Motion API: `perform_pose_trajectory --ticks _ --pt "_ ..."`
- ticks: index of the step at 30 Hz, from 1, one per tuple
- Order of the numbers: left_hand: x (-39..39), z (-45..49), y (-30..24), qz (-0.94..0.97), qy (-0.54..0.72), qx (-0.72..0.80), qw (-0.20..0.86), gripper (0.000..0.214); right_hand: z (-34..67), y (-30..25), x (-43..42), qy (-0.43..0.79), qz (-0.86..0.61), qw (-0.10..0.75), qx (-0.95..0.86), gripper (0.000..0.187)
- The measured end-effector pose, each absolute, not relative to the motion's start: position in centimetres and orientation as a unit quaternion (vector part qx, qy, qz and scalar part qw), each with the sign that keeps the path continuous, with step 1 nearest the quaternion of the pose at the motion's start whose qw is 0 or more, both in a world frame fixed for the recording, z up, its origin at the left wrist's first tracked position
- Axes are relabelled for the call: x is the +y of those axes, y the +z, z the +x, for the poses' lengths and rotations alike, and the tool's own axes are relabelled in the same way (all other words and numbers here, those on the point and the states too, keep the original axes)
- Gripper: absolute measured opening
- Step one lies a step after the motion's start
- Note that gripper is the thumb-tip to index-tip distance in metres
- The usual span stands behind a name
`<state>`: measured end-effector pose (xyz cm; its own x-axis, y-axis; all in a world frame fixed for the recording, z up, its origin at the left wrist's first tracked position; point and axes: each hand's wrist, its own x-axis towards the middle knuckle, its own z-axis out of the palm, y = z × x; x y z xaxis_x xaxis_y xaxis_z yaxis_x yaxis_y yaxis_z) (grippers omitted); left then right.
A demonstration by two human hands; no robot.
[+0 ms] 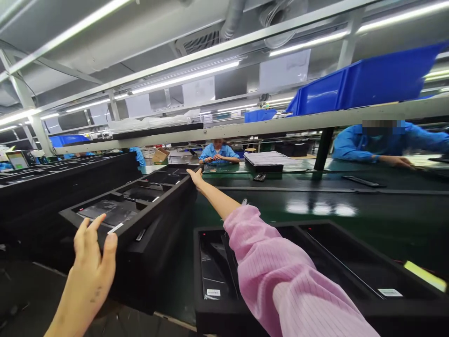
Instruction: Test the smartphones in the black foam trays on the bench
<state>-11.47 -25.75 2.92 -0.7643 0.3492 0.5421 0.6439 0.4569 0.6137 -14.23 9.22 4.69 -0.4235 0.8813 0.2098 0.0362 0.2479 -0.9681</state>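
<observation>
"Where is your black tray (168,193)?"
"Left of centre in the frame; your left hand (90,262) is at its near end, fingers spread wide."
"And your right hand (196,178)?"
"At the tray's far end; I cannot tell whether those fingers grip it."

The right hand (195,177), its arm in a pink sleeve (259,248), touches the far end of a black tray (156,204); the left hand (89,262), fingers spread, is at the near end. Another tray (213,309) lies on the green bench (270,206). Beyond are co-workers (219,153) in blue; a blue bin (368,84) rests on a shelf (231,132).
</observation>
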Motion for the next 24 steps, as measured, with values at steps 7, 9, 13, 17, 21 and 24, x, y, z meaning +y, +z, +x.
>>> perform_pose_trajectory --ticks 7,9,13,17,21,24 --pt "-24.6 -9.3 0.0 -0.315 -0.298 -0.842 0.322 0.061 -16.1 4.0 6.2 0.479 -0.369 0.330 -0.725 0.083" --pt "-23.7 -9.5 -0.8 -0.318 -0.214 -0.828 0.410 0.064 -16.8 4.3 6.2 0.470 -0.363 0.312 -0.742 0.077" --pt "-23.0 -10.1 -0.7 -0.304 -0.063 -0.811 0.495 0.076 -17.7 4.8 6.8 0.454 -0.340 0.283 -0.774 0.062" --pt "-24.2 -10.0 -2.1 -0.322 -0.093 -0.795 0.505 0.076 -15.1 4.4 8.4 0.421 -0.285 0.242 -0.826 0.057" --pt "-24.2 -9.0 -5.8 -0.389 -0.187 -0.708 0.560 0.082 -7.3 3.8 11.3 0.362 -0.246 0.190 -0.879 0.047" --pt "-21.7 -7.5 -7.6 -0.512 -0.215 -0.649 0.520 0.061 1.3 2.4 13.1 0.293 -0.296 0.186 -0.890 0.040"
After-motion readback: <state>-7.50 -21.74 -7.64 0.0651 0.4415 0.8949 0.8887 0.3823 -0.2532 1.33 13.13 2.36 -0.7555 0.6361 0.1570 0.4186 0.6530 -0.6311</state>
